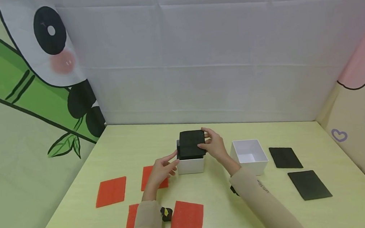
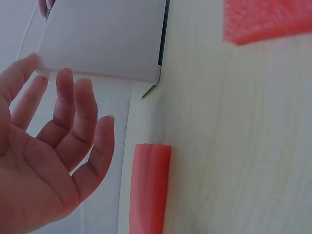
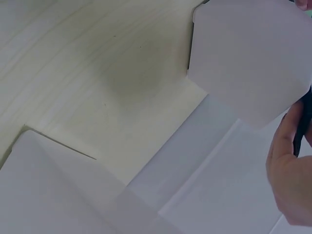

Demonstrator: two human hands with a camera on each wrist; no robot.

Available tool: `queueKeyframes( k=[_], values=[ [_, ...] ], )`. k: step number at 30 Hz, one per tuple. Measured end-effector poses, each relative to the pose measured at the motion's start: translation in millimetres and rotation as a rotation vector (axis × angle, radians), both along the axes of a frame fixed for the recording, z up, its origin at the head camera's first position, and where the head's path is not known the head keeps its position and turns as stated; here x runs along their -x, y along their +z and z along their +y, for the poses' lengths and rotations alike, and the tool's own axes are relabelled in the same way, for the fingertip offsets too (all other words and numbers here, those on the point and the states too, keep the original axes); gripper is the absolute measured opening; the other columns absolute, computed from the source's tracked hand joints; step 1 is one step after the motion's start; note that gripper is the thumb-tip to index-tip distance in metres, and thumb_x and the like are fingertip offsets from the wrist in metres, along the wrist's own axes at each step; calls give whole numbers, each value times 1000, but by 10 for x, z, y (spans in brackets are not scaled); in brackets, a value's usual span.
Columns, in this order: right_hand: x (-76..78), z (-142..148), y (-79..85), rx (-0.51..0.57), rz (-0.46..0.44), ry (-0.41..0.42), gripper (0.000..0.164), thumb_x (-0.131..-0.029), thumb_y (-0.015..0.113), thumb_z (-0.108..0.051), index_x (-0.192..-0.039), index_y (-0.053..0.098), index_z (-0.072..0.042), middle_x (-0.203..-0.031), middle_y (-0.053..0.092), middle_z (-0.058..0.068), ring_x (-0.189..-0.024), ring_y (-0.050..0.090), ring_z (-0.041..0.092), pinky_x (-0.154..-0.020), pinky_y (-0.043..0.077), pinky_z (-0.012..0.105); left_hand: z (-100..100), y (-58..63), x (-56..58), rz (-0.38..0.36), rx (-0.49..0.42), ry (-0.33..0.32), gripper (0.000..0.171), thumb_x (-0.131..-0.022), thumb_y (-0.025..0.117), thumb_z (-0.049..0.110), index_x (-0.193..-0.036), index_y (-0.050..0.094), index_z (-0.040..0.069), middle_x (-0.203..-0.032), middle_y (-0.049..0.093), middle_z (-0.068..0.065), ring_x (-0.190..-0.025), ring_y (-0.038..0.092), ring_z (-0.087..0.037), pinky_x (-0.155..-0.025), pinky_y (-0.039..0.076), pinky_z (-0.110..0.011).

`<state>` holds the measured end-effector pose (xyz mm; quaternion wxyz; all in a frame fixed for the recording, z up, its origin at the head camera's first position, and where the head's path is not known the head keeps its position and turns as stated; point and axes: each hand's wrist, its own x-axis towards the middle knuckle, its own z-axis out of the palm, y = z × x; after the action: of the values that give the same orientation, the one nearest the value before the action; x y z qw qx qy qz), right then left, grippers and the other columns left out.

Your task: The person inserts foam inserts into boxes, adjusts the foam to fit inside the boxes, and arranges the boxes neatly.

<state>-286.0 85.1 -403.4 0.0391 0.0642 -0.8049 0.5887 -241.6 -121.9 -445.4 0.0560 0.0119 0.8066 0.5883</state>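
Observation:
My right hand (image 1: 216, 147) pinches a black foam square (image 1: 191, 143) at its right edge, thumb on the near face. The square slants over the top of a white box (image 1: 190, 166), and other black material shows at the box's mouth beneath it. In the right wrist view the black square (image 3: 303, 122) is only a dark strip by the fingers. My left hand (image 1: 161, 170) touches the left side of this box with thumb and forefinger. Its remaining fingers are loosely bent and hold nothing, as the left wrist view shows.
A second white box (image 1: 255, 167), its top uncovered, stands to the right. Two black squares (image 1: 285, 157) lie beyond it. Several red foam squares (image 1: 186, 220) lie at the left and front, some partly behind the left arm. A printed cloth wall (image 1: 198, 72) backs the table.

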Motion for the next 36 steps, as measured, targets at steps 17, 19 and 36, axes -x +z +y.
queueKeyframes(
  k=[17, 19, 36],
  values=[
    [46, -75, -93, -171, 108, -12, 44, -71, 71, 4, -112, 57, 1, -85, 65, 14, -79, 58, 25, -70, 45, 36, 3, 14, -24, -16, -12, 11, 43, -85, 61, 24, -127, 52, 22, -72, 58, -7, -62, 58, -25, -56, 45, -32],
    [47, -76, -103, -190, 113, -14, 42, -71, 72, 3, -110, 57, 1, -86, 64, 14, -80, 57, 25, -72, 45, 37, 1, 7, -24, -14, -11, 12, 43, -85, 61, 25, -127, 52, 22, -72, 58, -7, -62, 57, -24, -56, 45, -31],
    [77, -91, -119, -307, 101, 3, 39, -70, 72, 2, -107, 59, 5, -101, 47, 21, -93, 50, 36, -79, 42, 41, -8, 7, -24, -2, -5, 7, 44, -85, 61, 26, -128, 52, 22, -73, 58, -7, -60, 56, -20, -56, 45, -32]
  ],
)
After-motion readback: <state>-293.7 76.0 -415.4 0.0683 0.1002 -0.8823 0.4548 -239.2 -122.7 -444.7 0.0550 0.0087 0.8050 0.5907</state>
